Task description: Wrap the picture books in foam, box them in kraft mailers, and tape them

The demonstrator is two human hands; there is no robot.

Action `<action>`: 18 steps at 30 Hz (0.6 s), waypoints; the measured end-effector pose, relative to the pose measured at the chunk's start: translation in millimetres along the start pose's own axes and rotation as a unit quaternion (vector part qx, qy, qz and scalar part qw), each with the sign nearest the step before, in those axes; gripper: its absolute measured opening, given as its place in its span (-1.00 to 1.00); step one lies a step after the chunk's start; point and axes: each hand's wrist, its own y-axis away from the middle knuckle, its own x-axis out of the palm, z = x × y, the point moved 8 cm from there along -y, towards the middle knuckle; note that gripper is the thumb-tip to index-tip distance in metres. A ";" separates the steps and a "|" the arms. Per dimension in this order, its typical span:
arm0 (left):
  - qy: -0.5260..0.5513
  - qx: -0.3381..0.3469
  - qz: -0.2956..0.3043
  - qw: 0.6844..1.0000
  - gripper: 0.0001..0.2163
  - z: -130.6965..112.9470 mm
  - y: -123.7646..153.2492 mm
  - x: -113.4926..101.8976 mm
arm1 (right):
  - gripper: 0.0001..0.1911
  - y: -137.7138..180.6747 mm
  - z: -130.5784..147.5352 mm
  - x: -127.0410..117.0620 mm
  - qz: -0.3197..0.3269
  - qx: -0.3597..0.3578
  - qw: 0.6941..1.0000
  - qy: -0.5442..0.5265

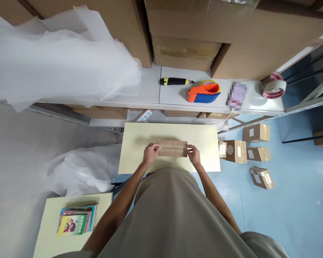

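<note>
Pinched at 9 o'clock by left hand [150, 153], 3 o'clock by right hand [194, 155]: brown oblong cardboard piece [173, 153]; lengthwise seam [173, 148] best held even.

An oblong brown cardboard piece [173, 149], creased and with a dark seam running lengthwise along its upper face, lies level at the middle of a pale yellow tabletop [207, 147].

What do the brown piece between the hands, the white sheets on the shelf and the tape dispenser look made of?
Brown piece: matte cardboard, by its tan colour and creases. White sheets: matte, perhaps plastic or foam; translucent, wrinkled. Tape dispenser: likely smooth plastic, evenly coloured.
</note>
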 end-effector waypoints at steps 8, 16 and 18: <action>0.025 0.183 -0.111 0.976 -0.83 -85.8 -16.0 -48.8 | -0.64 -8.4 95.4 -59.2 -0.075 -0.187 0.967 0.154; 0.063 0.400 -0.199 0.893 -0.82 -266.3 -42.7 -111.3 | -0.48 -80.2 254.8 -166.5 -0.222 -0.323 0.871 0.297; 0.062 0.428 -0.217 0.875 -0.82 -296.4 -42.6 -123.6 | -0.42 -109.9 267.9 -172.1 -0.206 -0.302 0.865 0.343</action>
